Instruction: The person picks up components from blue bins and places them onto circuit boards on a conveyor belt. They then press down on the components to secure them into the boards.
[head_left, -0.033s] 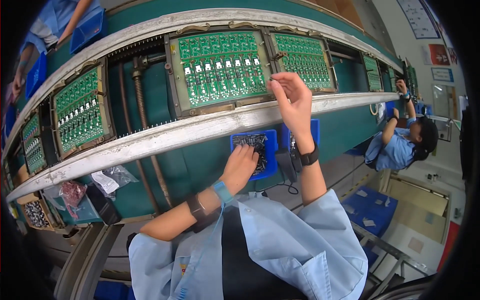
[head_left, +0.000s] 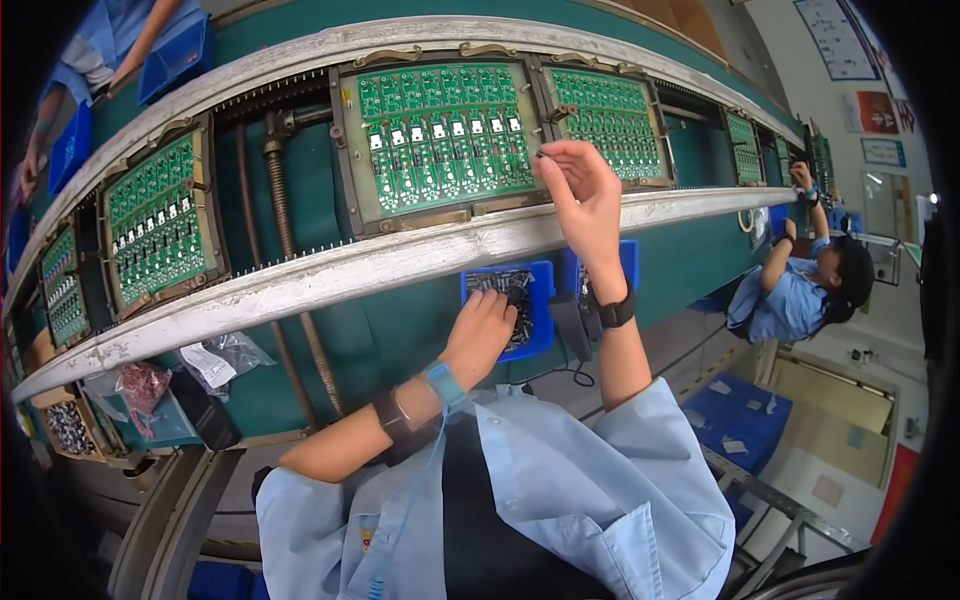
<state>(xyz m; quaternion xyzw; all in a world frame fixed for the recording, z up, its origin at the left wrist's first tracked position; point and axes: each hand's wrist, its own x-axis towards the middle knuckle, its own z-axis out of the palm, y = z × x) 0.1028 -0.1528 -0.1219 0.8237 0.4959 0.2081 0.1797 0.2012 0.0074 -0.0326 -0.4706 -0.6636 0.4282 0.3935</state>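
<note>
Moved almost nothing since the earlier frame. Saw a green rectangular circuit-board panel (head_left: 440, 140) in a dark-edged frame (head_left: 344, 150), beyond a worn white rail (head_left: 400, 257). Kept the left hand (head_left: 480, 335), fingers curled, among small dark parts (head_left: 518, 294) in an open blue plastic bin (head_left: 542, 305); could not tell its grip. Pinched a tiny dark component (head_left: 541, 154) in the right hand (head_left: 588, 195), near the panel's right edge.

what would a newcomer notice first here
Probably the big green panel at upper middle, between two whitish rails. Below it, the left hand dips into a blue bin of dark parts; the right hand, by the panel's lower right corner, seems to pinch something tiny.
</note>
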